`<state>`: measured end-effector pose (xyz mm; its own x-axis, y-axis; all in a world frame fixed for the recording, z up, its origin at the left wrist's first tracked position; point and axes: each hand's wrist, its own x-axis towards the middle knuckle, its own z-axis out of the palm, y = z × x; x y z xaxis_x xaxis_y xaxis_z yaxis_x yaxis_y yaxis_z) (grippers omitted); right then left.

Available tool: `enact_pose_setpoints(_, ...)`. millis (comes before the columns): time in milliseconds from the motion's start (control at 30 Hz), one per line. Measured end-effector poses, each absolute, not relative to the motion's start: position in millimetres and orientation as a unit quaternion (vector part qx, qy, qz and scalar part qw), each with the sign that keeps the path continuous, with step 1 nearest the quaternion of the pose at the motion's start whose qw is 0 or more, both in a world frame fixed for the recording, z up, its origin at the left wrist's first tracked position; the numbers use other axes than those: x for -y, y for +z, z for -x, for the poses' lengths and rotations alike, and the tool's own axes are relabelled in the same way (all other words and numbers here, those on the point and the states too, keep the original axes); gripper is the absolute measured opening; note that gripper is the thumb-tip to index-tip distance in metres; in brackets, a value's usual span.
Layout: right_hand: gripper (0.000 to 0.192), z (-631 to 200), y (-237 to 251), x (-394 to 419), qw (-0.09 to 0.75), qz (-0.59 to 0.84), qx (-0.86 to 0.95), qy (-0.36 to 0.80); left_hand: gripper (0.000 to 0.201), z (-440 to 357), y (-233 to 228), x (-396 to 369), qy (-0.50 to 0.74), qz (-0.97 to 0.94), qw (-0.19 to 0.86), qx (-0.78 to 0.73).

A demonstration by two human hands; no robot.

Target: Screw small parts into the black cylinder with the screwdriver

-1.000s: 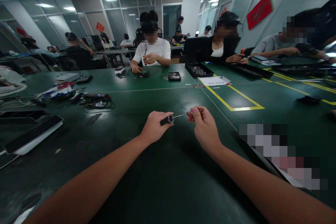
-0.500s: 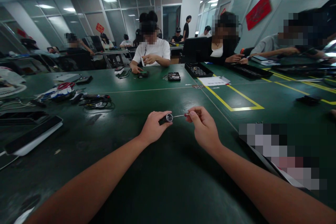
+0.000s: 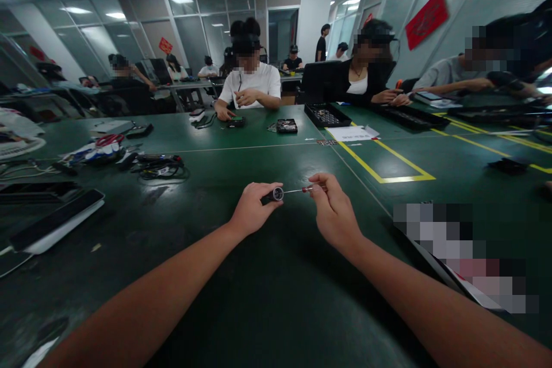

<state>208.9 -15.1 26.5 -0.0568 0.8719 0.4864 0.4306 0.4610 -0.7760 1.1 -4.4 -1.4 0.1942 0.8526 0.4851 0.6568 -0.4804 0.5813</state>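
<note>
My left hand (image 3: 251, 207) grips a small black cylinder with a silver end (image 3: 274, 194), held just above the green table (image 3: 241, 299). My right hand (image 3: 333, 213) pinches a thin screwdriver with a red handle (image 3: 303, 189). Its metal shaft points left and its tip meets the silver end of the cylinder. Both hands are close together near the table's middle.
Cables and black tools (image 3: 150, 164) lie at the left, with flat dark devices (image 3: 52, 221) nearer the left edge. A black tray (image 3: 326, 115) and white paper (image 3: 351, 133) sit beyond yellow floor-tape lines (image 3: 379, 161). Several people sit working across the table.
My hands stayed almost in place. The right hand shifted slightly on the screwdriver handle, and the cylinder tilted a little. A person walked across the far doorway.
</note>
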Motion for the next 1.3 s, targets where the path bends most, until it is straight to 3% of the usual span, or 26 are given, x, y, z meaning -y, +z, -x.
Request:
enact_pose_setpoints(200,0.030,-211,30,12,0.492,0.473,0.696,0.224,0.039,0,0,6,0.389,-0.771,0.116,-0.491)
enact_pose_setpoints(367,0.034,-213,21,-6,0.560,0.489,0.518,0.423,0.037,6,2,2,0.376,-0.780,0.072,-0.495)
enact_pose_setpoints(700,0.029,-207,27,13,0.530,0.509,0.643,0.217,0.041,1,-1,3,0.390,-0.768,0.086,-0.501)
enact_pose_setpoints(1167,0.023,-208,30,13,0.482,0.517,0.687,0.167,0.042,1,1,5,0.391,-0.768,0.110,-0.495)
enact_pose_setpoints(1300,0.014,-208,27,12,0.489,0.486,0.701,0.181,0.042,2,0,5,0.390,-0.772,0.117,-0.487)
